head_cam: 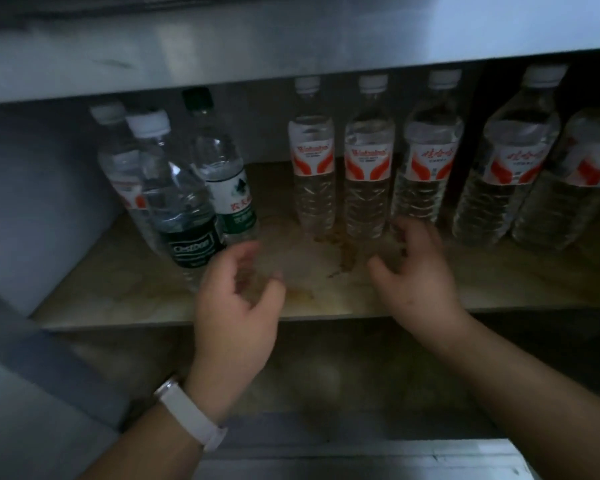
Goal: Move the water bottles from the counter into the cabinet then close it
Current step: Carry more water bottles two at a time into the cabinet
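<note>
Left hand point(238, 299) and right hand point(413, 271) are loosely curled and empty, just above the shelf point(125, 306) front. Bottles point(368, 161) stand upright inside the cabinet point(42, 202). Placement appears done. Next move is probably to withdraw, then fetch any other bottles or close the cabinet.

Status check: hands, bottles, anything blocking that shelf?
Left hand open, empty. Right hand open, empty. Bottles upright on cabinet shelf; cabinet not yet closed. No obstruction seen.

On the cabinet shelf point(118, 299) a bottle cluster point(187, 216) stands left and a bottle row point(368, 161) right
</note>
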A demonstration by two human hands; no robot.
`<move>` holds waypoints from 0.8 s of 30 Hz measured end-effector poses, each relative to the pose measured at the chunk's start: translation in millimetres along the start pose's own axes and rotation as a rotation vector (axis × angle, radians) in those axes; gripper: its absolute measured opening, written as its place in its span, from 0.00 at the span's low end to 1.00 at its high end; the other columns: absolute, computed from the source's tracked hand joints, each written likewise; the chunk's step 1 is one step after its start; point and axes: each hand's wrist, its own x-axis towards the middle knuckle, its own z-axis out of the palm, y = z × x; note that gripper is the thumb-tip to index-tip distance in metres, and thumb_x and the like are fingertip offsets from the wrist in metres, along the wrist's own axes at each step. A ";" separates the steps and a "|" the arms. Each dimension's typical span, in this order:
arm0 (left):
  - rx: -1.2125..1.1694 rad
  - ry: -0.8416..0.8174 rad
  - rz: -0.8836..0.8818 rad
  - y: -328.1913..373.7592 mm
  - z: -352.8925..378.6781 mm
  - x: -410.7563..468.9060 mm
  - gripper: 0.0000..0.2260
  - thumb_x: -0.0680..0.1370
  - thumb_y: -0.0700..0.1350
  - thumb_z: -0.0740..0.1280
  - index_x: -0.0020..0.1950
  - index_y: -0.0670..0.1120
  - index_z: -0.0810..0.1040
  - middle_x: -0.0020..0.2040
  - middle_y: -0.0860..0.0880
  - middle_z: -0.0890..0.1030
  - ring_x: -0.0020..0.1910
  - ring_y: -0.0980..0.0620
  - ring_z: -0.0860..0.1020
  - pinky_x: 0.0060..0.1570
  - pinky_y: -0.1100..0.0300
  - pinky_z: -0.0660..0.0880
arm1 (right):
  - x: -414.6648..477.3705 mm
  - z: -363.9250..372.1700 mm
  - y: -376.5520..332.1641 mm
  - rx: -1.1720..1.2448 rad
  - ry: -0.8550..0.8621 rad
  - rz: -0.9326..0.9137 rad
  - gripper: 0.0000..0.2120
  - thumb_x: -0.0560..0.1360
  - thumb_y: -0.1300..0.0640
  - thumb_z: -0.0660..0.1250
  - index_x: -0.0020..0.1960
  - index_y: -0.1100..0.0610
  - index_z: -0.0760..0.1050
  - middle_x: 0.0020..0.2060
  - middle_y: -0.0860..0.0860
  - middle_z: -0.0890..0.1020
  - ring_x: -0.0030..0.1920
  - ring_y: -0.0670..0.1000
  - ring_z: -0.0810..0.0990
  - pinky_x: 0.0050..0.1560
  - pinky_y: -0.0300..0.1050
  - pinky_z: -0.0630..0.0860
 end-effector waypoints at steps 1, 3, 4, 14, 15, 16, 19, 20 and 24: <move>0.002 0.043 0.006 -5.7 -9.8 2.0 0.19 0.74 0.48 0.71 0.64 0.53 0.76 0.60 0.51 0.79 0.59 0.54 0.78 0.60 0.52 0.77 | -1.1 4.7 -6.1 0.007 -0.034 -0.019 0.27 0.74 0.52 0.71 0.69 0.43 0.65 0.61 0.37 0.63 0.59 0.39 0.67 0.56 0.36 0.67; 0.016 0.144 0.032 -14.9 -26.6 8.8 0.18 0.75 0.45 0.73 0.63 0.54 0.74 0.59 0.49 0.78 0.57 0.54 0.79 0.56 0.53 0.79 | -1.4 14.5 -18.9 0.025 -0.082 -0.044 0.25 0.74 0.52 0.71 0.67 0.40 0.65 0.60 0.37 0.63 0.61 0.40 0.68 0.59 0.38 0.70; 0.027 0.197 0.047 -18.5 -34.2 12.3 0.19 0.75 0.44 0.74 0.62 0.54 0.73 0.59 0.49 0.77 0.56 0.55 0.78 0.54 0.56 0.79 | -1.1 20.6 -25.8 0.034 -0.099 -0.058 0.25 0.74 0.52 0.71 0.66 0.40 0.65 0.61 0.37 0.64 0.62 0.41 0.69 0.62 0.40 0.71; 0.004 0.132 -0.009 -30.9 -50.2 50.5 0.30 0.70 0.51 0.79 0.64 0.65 0.67 0.59 0.66 0.77 0.63 0.61 0.77 0.60 0.58 0.76 | 26.9 74.0 -77.8 0.045 -0.158 -0.068 0.29 0.76 0.52 0.70 0.73 0.48 0.64 0.69 0.47 0.69 0.66 0.48 0.71 0.61 0.45 0.72; 0.007 0.134 -0.010 -32.2 -51.5 51.4 0.29 0.70 0.51 0.79 0.63 0.65 0.67 0.56 0.67 0.77 0.61 0.61 0.77 0.58 0.58 0.76 | 29.8 80.3 -79.8 0.050 -0.169 -0.082 0.29 0.75 0.51 0.70 0.74 0.48 0.63 0.70 0.47 0.70 0.67 0.49 0.71 0.61 0.45 0.72; 0.007 0.137 -0.009 -34.0 -54.1 51.7 0.28 0.70 0.51 0.79 0.62 0.65 0.68 0.54 0.68 0.77 0.59 0.62 0.78 0.56 0.60 0.76 | 32.3 86.7 -81.9 0.046 -0.181 -0.104 0.30 0.75 0.50 0.71 0.74 0.49 0.63 0.70 0.48 0.70 0.67 0.49 0.71 0.62 0.46 0.72; 0.001 0.150 -0.013 -41.1 -68.0 53.2 0.26 0.70 0.49 0.79 0.62 0.63 0.72 0.52 0.68 0.79 0.56 0.67 0.78 0.52 0.68 0.74 | 40.4 107.1 -91.5 0.032 -0.195 -0.147 0.31 0.75 0.50 0.71 0.74 0.53 0.64 0.67 0.49 0.74 0.65 0.49 0.73 0.62 0.45 0.73; 0.007 0.159 -0.021 -44.1 -74.1 54.6 0.25 0.70 0.48 0.79 0.62 0.61 0.73 0.51 0.68 0.79 0.54 0.69 0.77 0.49 0.72 0.72 | 43.1 113.8 -95.2 0.035 -0.187 -0.150 0.31 0.74 0.50 0.72 0.73 0.54 0.64 0.66 0.50 0.75 0.64 0.49 0.74 0.61 0.44 0.73; 0.018 0.216 -0.062 -54.2 -101.6 62.1 0.24 0.71 0.47 0.79 0.58 0.65 0.71 0.47 0.69 0.78 0.47 0.75 0.75 0.41 0.79 0.69 | 54.1 134.1 -106.6 0.063 -0.163 -0.122 0.33 0.73 0.52 0.74 0.72 0.56 0.64 0.64 0.50 0.76 0.61 0.46 0.75 0.56 0.40 0.72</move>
